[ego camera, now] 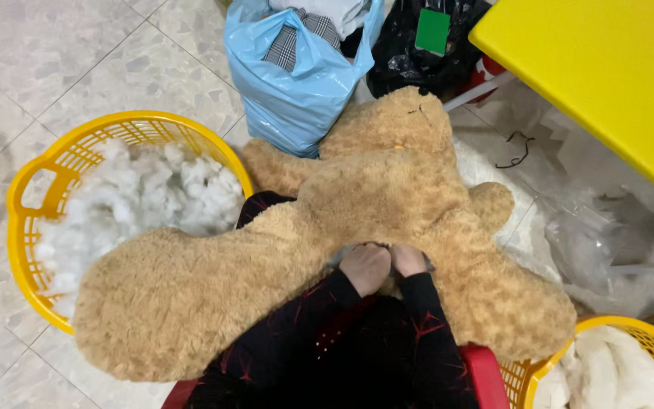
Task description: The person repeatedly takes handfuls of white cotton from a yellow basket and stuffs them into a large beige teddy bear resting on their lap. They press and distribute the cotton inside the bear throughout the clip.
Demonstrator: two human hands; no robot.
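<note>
A large tan plush teddy bear (372,204) lies across my lap, its head away from me and its legs spread to either side. My left hand (365,266) and my right hand (409,260) press close together on the bear's lower body, fingers curled into an opening in the fabric between the legs. Both hands pinch the fur at the edges of that opening. My sleeves are black with red marks.
A yellow basket (39,197) of white stuffing stands on the tiled floor at my left. A second yellow basket (630,327) with white filling sits at lower right. A blue plastic bag (297,83), a black bag (418,53) and a yellow tabletop (607,68) lie ahead.
</note>
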